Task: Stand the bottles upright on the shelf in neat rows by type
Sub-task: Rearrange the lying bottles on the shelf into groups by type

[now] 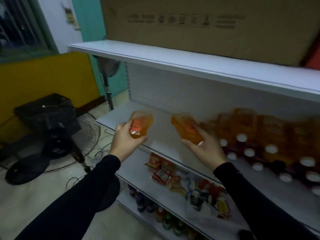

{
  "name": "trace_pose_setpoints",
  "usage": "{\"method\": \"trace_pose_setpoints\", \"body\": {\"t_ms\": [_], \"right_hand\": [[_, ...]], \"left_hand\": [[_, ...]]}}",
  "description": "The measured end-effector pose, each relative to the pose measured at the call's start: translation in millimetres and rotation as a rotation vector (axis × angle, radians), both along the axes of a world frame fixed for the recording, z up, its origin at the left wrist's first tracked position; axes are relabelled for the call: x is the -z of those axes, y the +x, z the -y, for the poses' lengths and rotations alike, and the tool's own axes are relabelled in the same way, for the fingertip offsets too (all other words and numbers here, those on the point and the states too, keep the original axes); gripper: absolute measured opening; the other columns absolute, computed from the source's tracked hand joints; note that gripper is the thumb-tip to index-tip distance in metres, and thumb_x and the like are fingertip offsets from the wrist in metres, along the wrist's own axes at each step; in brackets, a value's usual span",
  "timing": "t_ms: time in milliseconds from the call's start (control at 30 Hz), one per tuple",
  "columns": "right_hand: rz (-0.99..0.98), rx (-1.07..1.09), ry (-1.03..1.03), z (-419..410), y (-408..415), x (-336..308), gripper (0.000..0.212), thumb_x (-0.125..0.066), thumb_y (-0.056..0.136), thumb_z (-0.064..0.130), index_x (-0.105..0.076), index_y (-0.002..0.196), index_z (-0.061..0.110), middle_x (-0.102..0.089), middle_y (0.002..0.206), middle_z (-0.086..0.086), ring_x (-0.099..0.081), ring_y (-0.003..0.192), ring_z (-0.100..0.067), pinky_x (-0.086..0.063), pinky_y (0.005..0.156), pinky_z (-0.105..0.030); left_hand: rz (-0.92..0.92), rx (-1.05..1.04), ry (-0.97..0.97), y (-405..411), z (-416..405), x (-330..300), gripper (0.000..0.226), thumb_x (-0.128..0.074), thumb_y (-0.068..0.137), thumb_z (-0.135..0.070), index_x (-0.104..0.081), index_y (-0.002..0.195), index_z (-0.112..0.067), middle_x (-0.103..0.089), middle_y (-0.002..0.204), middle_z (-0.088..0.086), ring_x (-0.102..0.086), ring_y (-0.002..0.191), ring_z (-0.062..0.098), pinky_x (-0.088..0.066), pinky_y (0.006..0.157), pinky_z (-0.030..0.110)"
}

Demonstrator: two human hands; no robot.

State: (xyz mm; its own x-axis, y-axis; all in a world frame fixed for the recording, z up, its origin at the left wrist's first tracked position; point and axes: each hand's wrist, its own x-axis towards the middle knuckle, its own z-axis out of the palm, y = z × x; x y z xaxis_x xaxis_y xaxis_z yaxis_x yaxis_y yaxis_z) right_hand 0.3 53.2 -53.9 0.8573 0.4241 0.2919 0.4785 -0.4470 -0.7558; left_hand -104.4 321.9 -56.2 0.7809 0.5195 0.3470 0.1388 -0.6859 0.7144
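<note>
The step in hand looks like carrying two bottles to the shelf for placing. The left hand (125, 141) is wrapped around an amber bottle with an orange label (141, 124), held tilted with its base pointing toward the shelf's back panel, at about ten o'clock from the frame's centre. The right hand (206, 146) grips a second amber bottle (186, 129) of the same look, lying slanted with its base toward eleven o'clock and its white cap near the palm. Both bottles hover over the bare left stretch of the white shelf (155, 118), not yet touching it. At three o'clock stands a blurred group of amber bottles with white caps (259, 135), apparently the same type, already upright. By my reading, the next move calls for turning each bottle cap-up and setting it down just beside that group, extending its rows leftward. Lower shelves hold snack packets (162, 172), which play no part here.
</note>
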Motion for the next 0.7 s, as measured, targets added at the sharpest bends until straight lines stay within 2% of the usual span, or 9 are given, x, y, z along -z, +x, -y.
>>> {"method": "trace_pose_setpoints", "body": {"t_ms": [67,167,300,367,433,500,533,633,700], "right_hand": [[-0.017,0.034,-0.041,-38.1,-2.3,20.9,0.072,-0.069,0.073,0.061,-0.044,0.137,0.043,-0.039,0.148,-0.001,-0.038,0.135,-0.018,-0.034,0.105,-0.025],[-0.004,0.093,-0.132,-83.2,-9.5,41.3,0.066,-0.072,0.076,0.050,-0.050,0.136,0.031,-0.040,0.145,-0.008,-0.039,0.131,-0.023,-0.028,0.100,-0.019],[0.034,0.075,-0.150,-124.5,-6.4,52.5,0.061,-0.071,0.077,0.044,-0.048,0.132,0.032,-0.044,0.130,-0.005,-0.038,0.109,-0.005,-0.024,0.091,-0.003],[0.077,0.076,-0.171,-141.8,4.9,54.2,0.059,-0.073,0.077,0.039,-0.048,0.130,0.031,-0.044,0.119,0.001,-0.039,0.104,-0.007,-0.029,0.088,-0.007],[0.026,0.084,-0.121,-160.8,19.0,62.2,0.049,-0.076,0.075,0.031,-0.053,0.118,0.027,-0.041,0.108,0.009,-0.039,0.094,-0.002,-0.033,0.078,-0.001],[-0.031,0.088,-0.099,-176.9,33.3,75.9,0.041,-0.079,0.071,0.029,-0.056,0.103,0.022,-0.049,0.099,0.007,-0.049,0.088,-0.008,-0.046,0.069,-0.011],[-0.027,0.086,-0.114,-185.2,40.9,81.2,0.042,-0.079,0.070,0.031,-0.056,0.105,0.021,-0.050,0.102,0.004,-0.052,0.089,-0.012,-0.050,0.069,-0.020],[0.060,0.000,-0.081,-216.2,64.6,91.0,0.053,-0.071,0.083,0.027,-0.043,0.129,0.028,-0.030,0.120,0.021,-0.045,0.112,-0.007,-0.047,0.083,-0.014],[0.074,-0.009,-0.075,-235.7,79.0,88.4,0.051,-0.064,0.088,0.030,-0.037,0.132,0.032,-0.027,0.137,0.008,-0.041,0.122,-0.018,-0.042,0.096,-0.026]], "left_hand": [[-0.063,0.027,0.018,-1.7,-36.8,10.7,0.078,-0.082,0.065,-0.042,-0.052,0.132,-0.017,-0.047,0.113,0.003,-0.050,0.100,0.016,-0.038,0.085,0.021],[-0.131,0.084,0.038,3.3,-79.4,21.4,0.068,-0.083,0.064,-0.042,-0.058,0.120,-0.012,-0.055,0.108,0.010,-0.056,0.093,0.021,-0.045,0.078,0.024],[-0.164,0.113,0.019,18.2,-115.2,35.3,0.063,-0.083,0.065,-0.042,-0.059,0.116,-0.013,-0.054,0.103,0.010,-0.055,0.085,0.018,-0.035,0.068,0.013],[-0.181,0.117,-0.022,30.6,-127.4,43.1,0.065,-0.081,0.066,-0.043,-0.056,0.120,-0.018,-0.051,0.107,0.007,-0.056,0.088,0.019,-0.039,0.072,0.017],[-0.181,0.127,-0.049,45.3,-137.7,49.6,0.068,-0.080,0.066,-0.042,-0.052,0.125,-0.022,-0.050,0.109,0.007,-0.057,0.091,0.021,-0.042,0.075,0.021],[-0.181,0.145,-0.051,60.3,-146.4,55.7,0.073,-0.080,0.065,-0.041,-0.047,0.130,-0.031,-0.046,0.110,0.004,-0.055,0.092,0.021,-0.042,0.077,0.022],[-0.193,0.152,-0.049,66.8,-150.2,59.0,0.077,-0.079,0.065,-0.041,-0.043,0.132,-0.035,-0.042,0.111,0.001,-0.053,0.093,0.021,-0.041,0.078,0.023],[-0.232,0.145,-0.039,85.5,-160.6,63.5,0.087,-0.079,0.067,-0.045,-0.031,0.139,-0.041,-0.036,0.112,-0.002,-0.048,0.097,0.021,-0.040,0.081,0.027],[-0.258,0.184,-0.056,95.3,-169.2,64.9,0.085,-0.073,0.070,-0.052,-0.024,0.139,-0.046,-0.033,0.113,-0.005,-0.045,0.100,0.020,-0.039,0.084,0.029]]}}
